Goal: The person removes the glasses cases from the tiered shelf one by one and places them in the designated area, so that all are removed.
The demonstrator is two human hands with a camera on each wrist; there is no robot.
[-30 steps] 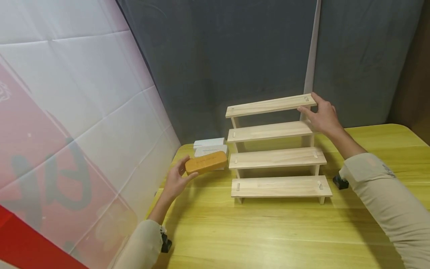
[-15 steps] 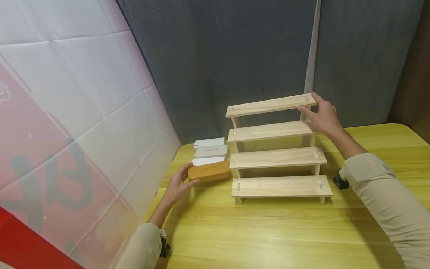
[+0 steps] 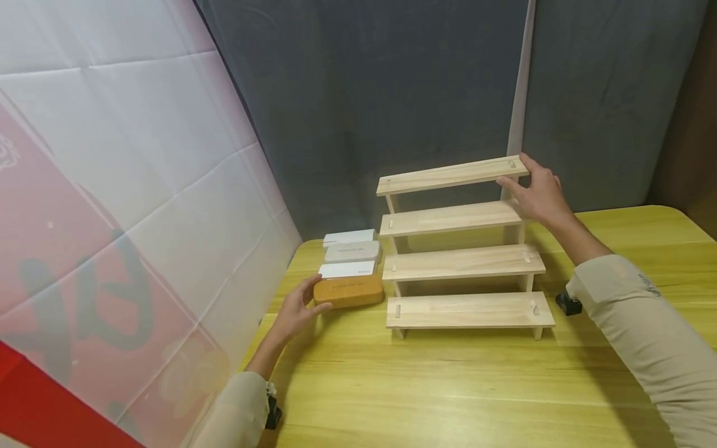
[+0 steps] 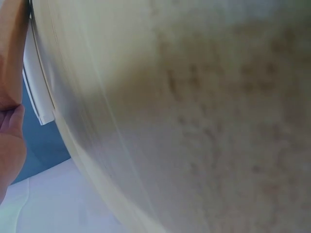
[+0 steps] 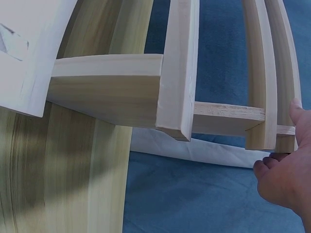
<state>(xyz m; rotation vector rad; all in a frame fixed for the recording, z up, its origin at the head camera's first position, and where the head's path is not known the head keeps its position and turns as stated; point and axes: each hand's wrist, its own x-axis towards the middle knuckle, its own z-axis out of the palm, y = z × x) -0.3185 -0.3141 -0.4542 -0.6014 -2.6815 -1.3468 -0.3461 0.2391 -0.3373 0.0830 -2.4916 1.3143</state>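
An orange oblong case (image 3: 348, 292) with small lettering on top lies on the yellow wood-grain table (image 3: 442, 386), left of a stepped wooden rack (image 3: 465, 264). My left hand (image 3: 292, 312) pinches the case's left end between thumb and fingers. In the left wrist view only part of this hand (image 4: 10, 141) shows, and the case is out of sight. My right hand (image 3: 540, 194) grips the right end of the rack's top shelf, thumb in front and fingers behind. The right wrist view has the rack's shelf ends, with my right hand (image 5: 289, 182) at the farthest one.
Behind the orange case lie a white box (image 3: 347, 270), a grey case (image 3: 353, 251) and another white box (image 3: 350, 237) in a row. A dark curtain (image 3: 392, 93) stands behind the table. A white and pink printed sheet (image 3: 157, 155) closes off the left side.
My left hand has brought the orange case down and nearer to me, onto the table in front of the white box, which now shows more. The right hand keeps its hold.
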